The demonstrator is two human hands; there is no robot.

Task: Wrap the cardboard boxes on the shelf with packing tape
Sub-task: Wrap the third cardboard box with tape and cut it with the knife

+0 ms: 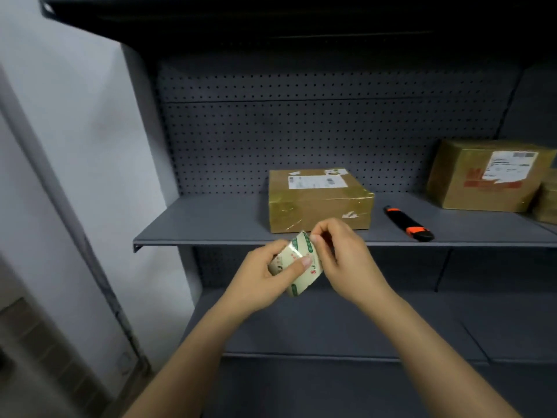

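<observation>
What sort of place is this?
Likely a parcel storeroom or packing area: grey metal shelf with pegboard back, a labelled, taped cardboard box, and a tape roll the person holds.

A dark grey metal shelving unit (152, 131) fills most of the view, standing against a pale, plain wall (75, 122) on the left of the frame. Its back is a perforated panel (301, 131) with rows of small holes and a horizontal seam in its upper part. The middle shelf (205, 218) juts forward at mid-frame with a thin lipped front edge. A lower shelf (346, 324) sits beneath it, and the underside of a top shelf (271, 13) runs dark along the upper edge. A grey strip (57, 188) slants down the wall at far left. The lower left corner shows a blurred brownish floor (33, 336). The light is dim and even, brightest on the wall.
</observation>
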